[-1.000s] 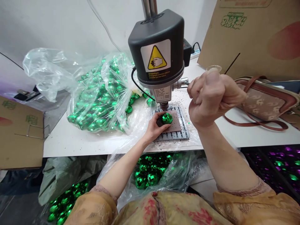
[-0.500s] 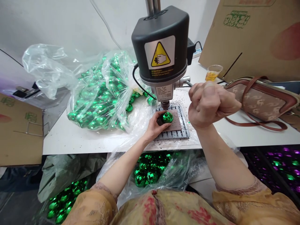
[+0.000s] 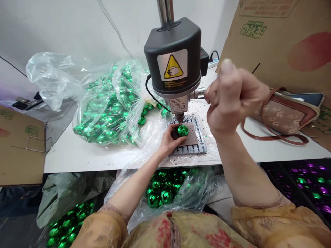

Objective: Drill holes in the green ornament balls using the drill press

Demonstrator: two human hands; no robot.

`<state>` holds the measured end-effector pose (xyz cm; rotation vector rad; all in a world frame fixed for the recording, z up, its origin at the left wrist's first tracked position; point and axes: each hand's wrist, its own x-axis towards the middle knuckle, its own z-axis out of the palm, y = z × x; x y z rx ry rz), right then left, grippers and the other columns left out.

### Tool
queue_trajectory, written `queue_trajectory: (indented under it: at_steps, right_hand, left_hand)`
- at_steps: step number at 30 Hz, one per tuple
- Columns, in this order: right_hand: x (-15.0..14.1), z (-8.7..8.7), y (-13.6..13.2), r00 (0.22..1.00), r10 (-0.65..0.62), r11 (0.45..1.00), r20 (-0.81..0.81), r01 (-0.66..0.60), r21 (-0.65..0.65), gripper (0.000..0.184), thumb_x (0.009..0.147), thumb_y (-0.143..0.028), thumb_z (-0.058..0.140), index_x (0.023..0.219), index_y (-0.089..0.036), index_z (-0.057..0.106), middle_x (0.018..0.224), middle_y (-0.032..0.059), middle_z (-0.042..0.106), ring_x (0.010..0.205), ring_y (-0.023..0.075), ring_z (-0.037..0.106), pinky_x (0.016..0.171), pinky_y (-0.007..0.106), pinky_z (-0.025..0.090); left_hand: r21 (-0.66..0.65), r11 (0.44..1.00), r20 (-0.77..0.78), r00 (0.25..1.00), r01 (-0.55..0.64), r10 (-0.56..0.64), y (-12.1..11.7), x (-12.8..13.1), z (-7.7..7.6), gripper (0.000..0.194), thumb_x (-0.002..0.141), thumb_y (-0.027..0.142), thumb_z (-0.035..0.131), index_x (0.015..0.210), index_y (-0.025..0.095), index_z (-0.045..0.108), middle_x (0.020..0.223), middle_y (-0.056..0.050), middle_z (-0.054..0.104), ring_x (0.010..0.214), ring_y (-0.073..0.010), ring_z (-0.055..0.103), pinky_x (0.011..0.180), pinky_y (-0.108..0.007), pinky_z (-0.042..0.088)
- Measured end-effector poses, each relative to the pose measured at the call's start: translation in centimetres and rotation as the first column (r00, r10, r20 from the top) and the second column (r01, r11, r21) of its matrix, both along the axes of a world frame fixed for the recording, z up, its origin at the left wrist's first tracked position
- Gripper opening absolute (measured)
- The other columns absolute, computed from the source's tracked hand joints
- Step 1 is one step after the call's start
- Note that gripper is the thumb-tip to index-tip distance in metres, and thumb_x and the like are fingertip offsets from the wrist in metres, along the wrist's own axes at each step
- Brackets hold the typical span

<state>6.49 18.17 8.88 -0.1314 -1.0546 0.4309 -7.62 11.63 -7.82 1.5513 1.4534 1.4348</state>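
A black bench drill press (image 3: 172, 58) stands on the white table (image 3: 77, 155). My left hand (image 3: 169, 139) is closed round a shiny green faceted ball (image 3: 182, 130), pressing it onto a brown pad (image 3: 192, 135) on the slotted metal base plate (image 3: 191, 148), right under the drill bit (image 3: 180, 117). My right hand (image 3: 231, 98) is a fist wrapped round the press's feed lever (image 3: 199, 92), raised beside the machine head.
A clear plastic bag (image 3: 108, 106) full of green balls lies on the table at left. Another open bag of green balls (image 3: 165, 191) hangs below the table edge. A brown handbag (image 3: 287, 112) and cardboard sheets (image 3: 279, 41) sit at right. Purple and green balls (image 3: 307, 182) lie lower right.
My right fist on the lever dipped slightly, then rose higher. The small cup behind it is hidden now. My left hand keeps the green ball under the bit.
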Motion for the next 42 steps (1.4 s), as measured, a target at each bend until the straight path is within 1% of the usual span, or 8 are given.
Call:
queue_trajectory:
  at_steps: [5,10,17,23,30,33,36,42]
  right_hand:
    - [0.1,2.7,0.7,0.993,0.117,0.993,0.031,-0.117,0.009,0.052,0.087,-0.043,0.072,0.056,-0.019,0.038,0.047,-0.0061,0.032,0.040,0.0060,0.028,0.048,0.031,0.017]
    - [0.1,2.0,1.2,0.992,0.119,0.993,0.052,-0.119,0.004,0.045,0.093,-0.038,0.064,0.062,-0.019,0.038,0.055,-0.0043,0.035,0.046,0.0052,0.033,0.054,0.028,0.023]
    - [-0.2,2.1,1.5,0.988,0.153,0.986,-0.015,-0.152,0.071,0.040,0.092,-0.036,0.067,0.061,-0.018,0.048,0.052,-0.0049,0.033,0.045,0.0067,0.030,0.054,0.030,0.018]
    - [-0.3,2.3,1.3,0.991,0.128,0.988,-0.024,-0.126,0.090,0.046,0.090,-0.037,0.069,0.057,-0.019,0.044,0.046,-0.0061,0.032,0.040,0.0064,0.029,0.047,0.030,0.017]
    - [-0.1,2.1,1.2,0.997,0.076,0.996,0.010,-0.077,0.041,0.054,0.089,-0.047,0.072,0.055,-0.019,0.041,0.045,-0.0062,0.031,0.039,0.0066,0.029,0.046,0.030,0.018]
    - [-0.1,2.1,0.9,0.998,0.064,0.998,0.001,-0.064,0.014,0.055,0.090,-0.047,0.071,0.055,-0.019,0.040,0.045,-0.0067,0.032,0.040,0.0065,0.029,0.046,0.029,0.019]
    - [-0.1,2.1,0.6,0.997,0.076,0.997,-0.008,-0.076,-0.015,0.055,0.091,-0.043,0.072,0.054,-0.019,0.039,0.046,-0.0068,0.032,0.041,0.0068,0.029,0.047,0.030,0.018]
    - [-0.2,2.0,0.2,0.997,0.079,0.994,0.016,-0.077,-0.072,0.055,0.095,-0.042,0.068,0.055,-0.021,0.036,0.048,-0.0047,0.032,0.043,0.0104,0.026,0.049,0.034,0.018]
  left_hand:
    - [0.177,0.975,-0.175,0.971,-0.132,0.163,-3.4,0.1,1.6,0.044,0.079,0.034,0.085,0.115,0.020,0.063,0.109,-0.008,0.070,0.102,-0.0224,0.069,0.091,-0.036,0.056]
    - [0.290,0.938,-0.539,0.842,0.192,-0.005,-12.0,-1.4,-0.5,0.048,0.085,0.036,0.081,0.127,0.022,0.061,0.115,-0.012,0.070,0.100,-0.0247,0.070,0.084,-0.037,0.058]
    - [-0.275,0.940,-0.731,0.591,0.201,-0.340,-17.0,-2.0,-8.5,0.035,0.096,0.030,0.061,0.131,0.030,0.066,0.132,-0.012,0.069,0.112,-0.0339,0.070,0.094,-0.046,0.058]
    - [-0.406,0.913,-0.756,0.575,-0.037,-0.312,-15.0,0.0,-10.1,0.045,0.084,0.021,0.070,0.129,0.025,0.069,0.122,-0.013,0.072,0.114,-0.0344,0.069,0.101,-0.048,0.056]
    - [-0.557,0.670,-0.237,0.680,0.491,-0.694,-11.0,-2.3,3.1,0.036,0.080,0.005,0.055,0.098,0.027,0.077,0.090,0.000,0.077,0.075,-0.0173,0.072,0.067,-0.028,0.056]
    - [-0.348,0.922,-0.265,0.925,0.172,-0.273,-4.8,-6.2,6.9,0.029,0.080,0.006,0.047,0.088,0.021,0.071,0.083,-0.001,0.074,0.070,-0.0169,0.069,0.064,-0.028,0.053]
    - [-0.025,0.949,-0.446,0.854,-0.313,0.270,2.5,-9.4,6.6,0.028,0.075,0.003,0.050,0.090,0.019,0.068,0.092,-0.007,0.073,0.086,-0.0221,0.067,0.086,-0.037,0.054]
    - [-0.066,0.998,-0.527,0.849,0.007,-0.041,10.4,-9.9,2.1,0.046,0.061,-0.002,0.061,0.102,0.016,0.069,0.113,-0.013,0.070,0.112,-0.0305,0.063,0.109,-0.045,0.047]
